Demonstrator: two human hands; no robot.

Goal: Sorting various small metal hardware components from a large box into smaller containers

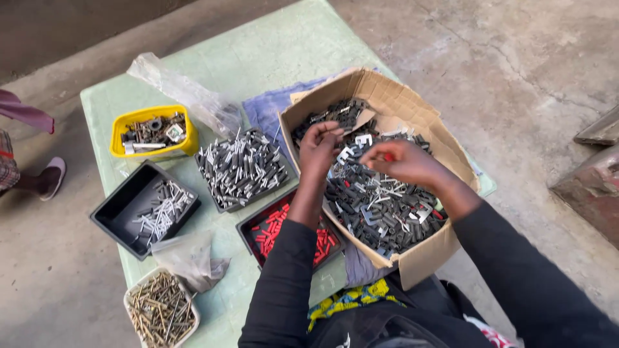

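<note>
Green table [271, 51], carrying all containers within arm's reach. Cardboard box [393, 96], flaps splayed for access, at right; held mixed dark sleeves and bright metal clips. Black tray of grey sleeved pins [242, 169], centre; black tray of red plugs [271, 229], near; black tray of bare pins [138, 209], left; yellow tub [153, 132], far left. Left hand [319, 149] over box, fingers pinched on a dark piece. Right hand [403, 162] beside it, pinching a small red plug [389, 156].

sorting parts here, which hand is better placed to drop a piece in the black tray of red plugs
Probably the left hand: it hangs over the cardboard box's near-left side, and its forearm crosses the black tray of red plugs. The right hand is further right.
</note>
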